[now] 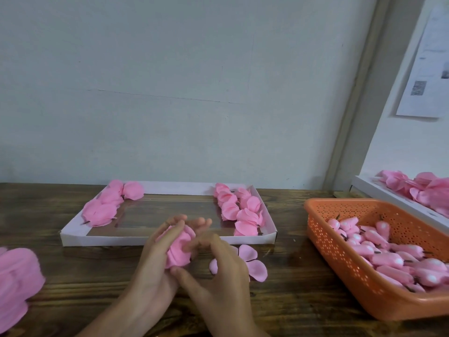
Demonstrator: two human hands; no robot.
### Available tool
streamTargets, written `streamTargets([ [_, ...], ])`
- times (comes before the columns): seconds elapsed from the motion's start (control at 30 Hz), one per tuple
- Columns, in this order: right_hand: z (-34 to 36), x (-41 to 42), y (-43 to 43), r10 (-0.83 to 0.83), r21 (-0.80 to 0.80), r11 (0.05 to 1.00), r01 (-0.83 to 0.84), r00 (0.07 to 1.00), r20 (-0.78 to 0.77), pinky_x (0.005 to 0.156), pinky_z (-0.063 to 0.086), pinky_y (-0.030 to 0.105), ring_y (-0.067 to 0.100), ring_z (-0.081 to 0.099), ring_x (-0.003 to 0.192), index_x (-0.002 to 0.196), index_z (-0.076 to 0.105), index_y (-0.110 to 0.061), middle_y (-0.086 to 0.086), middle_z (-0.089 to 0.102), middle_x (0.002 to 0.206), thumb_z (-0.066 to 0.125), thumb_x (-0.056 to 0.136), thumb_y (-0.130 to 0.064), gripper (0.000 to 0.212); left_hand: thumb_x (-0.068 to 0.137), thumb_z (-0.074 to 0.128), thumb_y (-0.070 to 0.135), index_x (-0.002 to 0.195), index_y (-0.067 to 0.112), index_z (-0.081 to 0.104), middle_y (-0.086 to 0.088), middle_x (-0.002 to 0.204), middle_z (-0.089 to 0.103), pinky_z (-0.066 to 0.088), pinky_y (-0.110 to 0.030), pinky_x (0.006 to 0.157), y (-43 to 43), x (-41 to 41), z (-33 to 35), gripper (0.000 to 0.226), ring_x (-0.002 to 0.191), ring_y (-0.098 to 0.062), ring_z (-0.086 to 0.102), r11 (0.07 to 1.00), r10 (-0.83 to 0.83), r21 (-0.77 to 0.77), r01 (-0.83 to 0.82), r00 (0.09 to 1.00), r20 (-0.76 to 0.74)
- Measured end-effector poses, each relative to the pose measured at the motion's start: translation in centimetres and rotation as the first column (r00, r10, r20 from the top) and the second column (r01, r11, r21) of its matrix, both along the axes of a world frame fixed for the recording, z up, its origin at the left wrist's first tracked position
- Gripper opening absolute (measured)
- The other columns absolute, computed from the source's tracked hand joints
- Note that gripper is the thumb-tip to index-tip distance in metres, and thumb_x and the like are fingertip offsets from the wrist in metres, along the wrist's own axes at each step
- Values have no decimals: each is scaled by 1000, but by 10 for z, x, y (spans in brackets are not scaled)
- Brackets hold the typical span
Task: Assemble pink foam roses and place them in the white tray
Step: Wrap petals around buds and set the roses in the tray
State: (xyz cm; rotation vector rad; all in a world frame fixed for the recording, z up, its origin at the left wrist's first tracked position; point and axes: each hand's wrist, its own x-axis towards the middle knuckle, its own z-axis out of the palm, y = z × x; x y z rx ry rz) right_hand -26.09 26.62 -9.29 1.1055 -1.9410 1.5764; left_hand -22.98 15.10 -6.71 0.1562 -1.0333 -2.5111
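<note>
Nearest me, my left hand (155, 263) cups a pink foam rose (180, 250) while my right hand (220, 272) pinches its petals, just before the white tray (165, 240), where finished roses (239, 211) line both ends.

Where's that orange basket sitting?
In the head view, the orange basket sits at the right of the wooden table, right of the white tray, holding pink foam buds.

This is a small handcraft workshop, shown by a dark wooden table (73, 276) against a pale wall (170, 93) carrying an orange perforated plastic basket (340, 263) heaped with pink foam rosebuds (386, 259), a shallow white cardboard tray (145, 239) lined with finished pink foam roses (243, 210), and a printed paper notice (427, 69) hanging nearby.
</note>
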Motion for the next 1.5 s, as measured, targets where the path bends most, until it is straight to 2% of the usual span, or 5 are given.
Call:
streamTargets([
  [0.53, 5, -8, 3, 165, -224, 965, -134, 978, 127, 74, 63, 32, 16, 77, 85, 91, 72, -14, -5, 77, 90, 87, 79, -8, 20, 47, 91, 6, 151, 11, 46, -28, 144, 58, 24, -58, 123, -7, 11, 4, 113, 135, -39, 58, 935, -331, 104, 340, 939, -90],
  [0.8, 4, -14, 3, 33, -130, 991, -37, 999, -27, 75, 60, 31, 6, 72, 98, 95, 78, -16, -12, 75, 99, 87, 77, -10, 21, 90, 49, 26, 151, 14, 48, -28, 146, 57, 39, -54, 115, -7, 10, 2, 62, 135, -40, 58, 913, -357, 169, 371, 928, -106],
  [1.03, 5, -12, 3, 252, -305, 938, -162, 925, 285, 80, 63, 30, 19, 79, 93, 96, 75, -8, 0, 81, 97, 83, 81, 2, 19, 60, 101, 35, 149, 12, 49, -16, 149, 58, 42, -57, 116, -2, 9, -1, 105, 137, -33, 57, 914, -404, -67, 399, 912, -68],
  [1.4, 12, -4, -7, 611, -519, 791, -324, 439, 658, 85, 58, 35, 26, 71, 87, 121, 59, 12, 31, 73, 108, 81, 90, -17, 47, 70, 89, 23, 127, -17, 52, -32, 134, 64, 62, -39, 88, -10, 9, -7, 79, 117, -39, 69, 913, -299, -280, 298, 953, 38],
  [1.5, 14, -5, -6, 648, -526, 760, -383, 382, 659, 108, 53, 47, 29, 70, 118, 129, 60, 4, 20, 73, 124, 77, 88, -10, 47, 76, 84, 30, 109, 2, 76, -21, 128, 71, 62, -41, 83, -5, 7, -7, 44, 116, -40, 70, 909, -145, -386, 156, 988, 57],
])
